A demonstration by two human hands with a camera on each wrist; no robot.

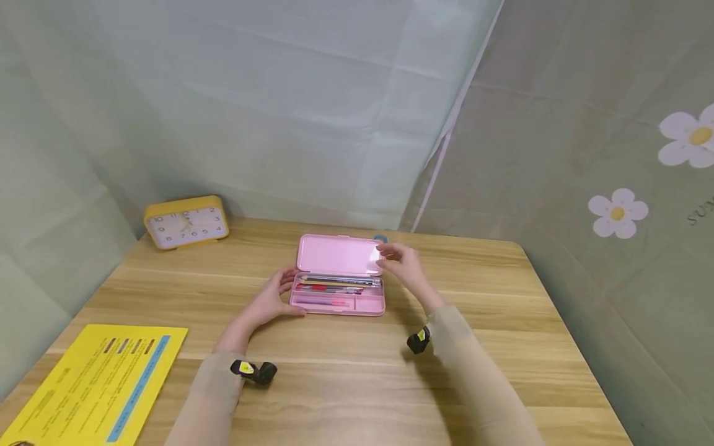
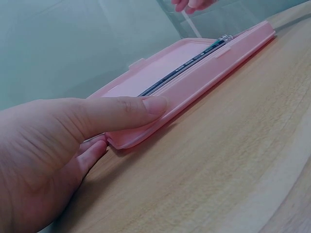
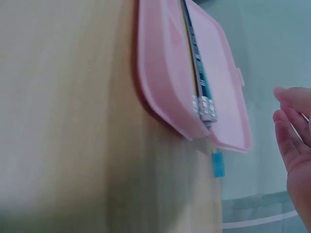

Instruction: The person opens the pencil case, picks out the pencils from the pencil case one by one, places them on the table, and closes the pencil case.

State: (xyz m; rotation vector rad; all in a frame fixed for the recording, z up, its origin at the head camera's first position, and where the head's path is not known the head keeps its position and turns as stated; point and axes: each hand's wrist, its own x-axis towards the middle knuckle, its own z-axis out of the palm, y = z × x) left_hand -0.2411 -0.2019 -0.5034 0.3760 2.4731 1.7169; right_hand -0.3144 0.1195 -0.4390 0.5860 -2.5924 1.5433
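Observation:
A pink pencil case lies on the table with its lid folded back. Dark pencils with metal ends fill the rear section. Pens with red parts lie in front of them, and a pinkish pen sits in the front compartment. My left hand holds the case's left end, the thumb along the front wall and the fingers at the side. Beside the lid's right end my right hand is raised with loosely bent fingers; the right wrist view shows it apart from the lid, holding nothing.
A small blue object lies behind the lid's right end. At the table's back left stands a yellow clock. A yellow printed sheet or booklet covers the front left. Fabric curtains hang behind the table and at its sides.

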